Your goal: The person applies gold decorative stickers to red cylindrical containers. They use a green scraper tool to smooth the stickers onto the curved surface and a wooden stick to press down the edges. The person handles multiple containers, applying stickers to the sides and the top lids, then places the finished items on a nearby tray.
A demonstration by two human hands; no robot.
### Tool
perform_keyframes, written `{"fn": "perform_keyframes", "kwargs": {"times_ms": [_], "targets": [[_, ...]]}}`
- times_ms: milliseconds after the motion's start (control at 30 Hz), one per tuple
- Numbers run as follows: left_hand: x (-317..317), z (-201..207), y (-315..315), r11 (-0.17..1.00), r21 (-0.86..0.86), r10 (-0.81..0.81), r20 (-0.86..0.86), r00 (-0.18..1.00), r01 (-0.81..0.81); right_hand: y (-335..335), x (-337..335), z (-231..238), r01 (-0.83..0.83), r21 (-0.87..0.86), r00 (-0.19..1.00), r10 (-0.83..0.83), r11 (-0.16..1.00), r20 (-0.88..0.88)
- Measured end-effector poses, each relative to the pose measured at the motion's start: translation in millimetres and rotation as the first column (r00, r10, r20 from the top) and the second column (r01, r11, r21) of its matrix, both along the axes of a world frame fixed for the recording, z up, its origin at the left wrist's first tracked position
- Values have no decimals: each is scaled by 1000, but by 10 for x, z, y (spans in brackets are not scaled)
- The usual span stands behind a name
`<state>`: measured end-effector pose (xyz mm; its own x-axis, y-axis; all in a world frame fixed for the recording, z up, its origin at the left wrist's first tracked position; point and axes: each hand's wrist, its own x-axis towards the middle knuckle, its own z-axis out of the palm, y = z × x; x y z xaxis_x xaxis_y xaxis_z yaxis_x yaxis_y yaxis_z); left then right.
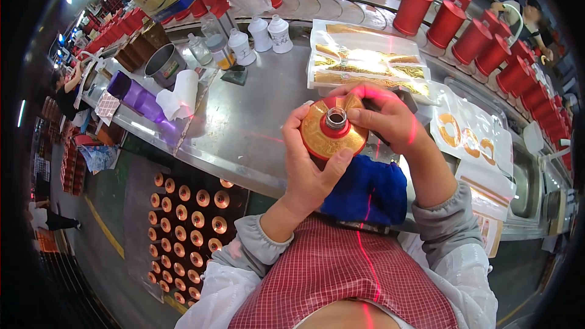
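Note:
My left hand [303, 167] is wrapped round the side of a red bottle [315, 159], which stands tilted with its mouth toward me. A gold ring-shaped decal [326, 141] covers much of its shoulder, around the threaded metallic neck [335, 119]. Some red shows through at the far side of the shoulder. With thumb and fingers closed, my right hand [387, 116] pinches the decal's upper right part, close against the bottle. Its fingertips are partly hidden. Below the bottle a blue cloth [368, 192] lies at the bench edge.
Gold decal sheets [365, 61] lie beyond my hands, with ring decals [469, 137] to the right. Red bottles [472, 41] line a conveyor. White bottles [242, 47], a metal pot [164, 64] and a purple bottle [137, 97] stand left. Several gold-topped bottles [198, 218] stand below left.

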<state>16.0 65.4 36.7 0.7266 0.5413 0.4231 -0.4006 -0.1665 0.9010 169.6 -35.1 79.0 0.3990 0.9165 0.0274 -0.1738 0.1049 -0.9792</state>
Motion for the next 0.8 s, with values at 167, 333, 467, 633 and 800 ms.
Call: {"fn": "perform_keyframes", "kwargs": {"times_ms": [167, 333, 467, 633, 800], "targets": [[-1, 35, 13, 994, -81, -70, 19, 997, 72, 118, 105, -3, -68, 20, 997, 69, 997, -19], [19, 90, 85, 977, -151, -150, 4, 989, 149, 124, 180, -33, -92, 27, 995, 93, 995, -40], [34, 49, 178, 963, -156, -219, 22, 975, 220, 106, 195, -5, -115, 30, 993, 116, 993, -33], [78, 19, 237, 938, -177, -288, 74, 955, 297, 165, 195, -31, -90, 30, 996, 90, 996, -18], [87, 27, 455, 865, -256, -444, 7, 896, 431, 211, 127, -82, 40, -55, 999, -42, 998, -34]]}}
